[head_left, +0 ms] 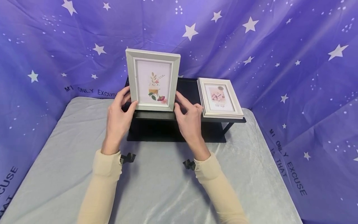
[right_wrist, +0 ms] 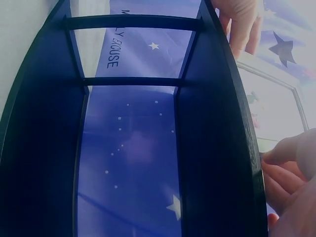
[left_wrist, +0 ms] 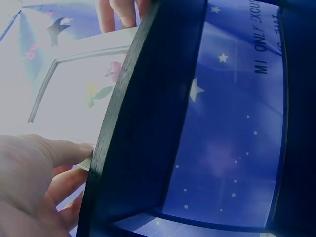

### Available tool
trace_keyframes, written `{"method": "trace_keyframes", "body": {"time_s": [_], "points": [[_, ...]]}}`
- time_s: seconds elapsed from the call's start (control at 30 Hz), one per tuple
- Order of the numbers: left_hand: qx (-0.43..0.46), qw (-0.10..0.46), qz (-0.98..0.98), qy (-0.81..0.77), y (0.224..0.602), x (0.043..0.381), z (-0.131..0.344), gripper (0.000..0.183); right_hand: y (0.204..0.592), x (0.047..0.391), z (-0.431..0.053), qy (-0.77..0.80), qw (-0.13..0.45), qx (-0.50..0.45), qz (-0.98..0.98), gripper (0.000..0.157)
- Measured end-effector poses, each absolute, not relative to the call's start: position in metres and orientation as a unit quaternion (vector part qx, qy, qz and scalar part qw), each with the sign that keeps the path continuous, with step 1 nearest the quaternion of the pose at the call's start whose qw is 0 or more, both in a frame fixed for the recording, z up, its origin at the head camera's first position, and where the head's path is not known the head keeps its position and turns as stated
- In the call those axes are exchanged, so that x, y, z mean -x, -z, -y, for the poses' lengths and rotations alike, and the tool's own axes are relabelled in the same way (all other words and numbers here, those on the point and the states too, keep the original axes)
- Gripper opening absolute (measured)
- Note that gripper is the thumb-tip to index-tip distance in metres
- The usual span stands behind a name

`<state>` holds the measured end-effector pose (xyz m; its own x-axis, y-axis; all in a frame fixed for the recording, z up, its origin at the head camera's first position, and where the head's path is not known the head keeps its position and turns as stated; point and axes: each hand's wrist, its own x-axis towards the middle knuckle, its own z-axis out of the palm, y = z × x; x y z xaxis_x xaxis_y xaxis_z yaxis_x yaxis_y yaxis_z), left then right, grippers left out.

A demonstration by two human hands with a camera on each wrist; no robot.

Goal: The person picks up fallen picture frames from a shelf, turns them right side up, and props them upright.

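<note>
A silver-white picture frame (head_left: 153,67) with a flower print stands upright, tilted slightly back, on the left part of a black two-tier shelf's top board (head_left: 188,88). At its lower left corner my left hand (head_left: 117,116) grips it, thumb on the front and fingers around the side. My right hand (head_left: 190,121) holds the lower right edge between thumb and fingers. In the left wrist view the left thumb (left_wrist: 69,152) lies by the frame's bottom corner at the board's edge. The right wrist view shows the right hand (right_wrist: 296,182) at the opposite corner.
A second, cream picture frame (head_left: 206,102) with a pink flower print lies face up on the shelf's right end, close to my right hand. The shelf's lower board (head_left: 156,132) sits on a pale grey cloth (head_left: 156,180). Purple star-printed curtains (head_left: 279,77) enclose the back and sides.
</note>
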<state>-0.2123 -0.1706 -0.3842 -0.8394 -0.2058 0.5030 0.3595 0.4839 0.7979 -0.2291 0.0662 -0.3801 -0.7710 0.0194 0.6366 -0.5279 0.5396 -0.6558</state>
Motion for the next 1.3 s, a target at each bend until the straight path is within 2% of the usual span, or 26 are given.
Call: {"method": "trace_keyframes", "body": {"time_s": [0.87, 0.97, 1.07, 1.2, 1.3], "points": [[0.049, 0.269, 0.845, 0.460, 0.389, 0.213, 0.173, 0.038, 0.382, 0.234, -0.063, -0.463, 0.324, -0.191, 0.803, 0.041], [0.051, 0.269, 0.847, 0.456, 0.389, 0.213, 0.173, 0.038, 0.376, 0.232, -0.059, -0.491, 0.338, -0.189, 0.781, 0.046], [0.050, 0.265, 0.851, 0.450, 0.388, 0.213, 0.173, 0.038, 0.368, 0.229, -0.053, -0.499, 0.379, -0.200, 0.753, 0.051], [0.050, 0.261, 0.857, 0.442, 0.388, 0.213, 0.172, 0.039, 0.358, 0.229, -0.044, -0.456, 0.438, -0.234, 0.738, 0.054], [0.053, 0.262, 0.861, 0.433, 0.387, 0.213, 0.172, 0.040, 0.346, 0.229, -0.033, -0.411, 0.460, -0.249, 0.746, 0.056]]}}
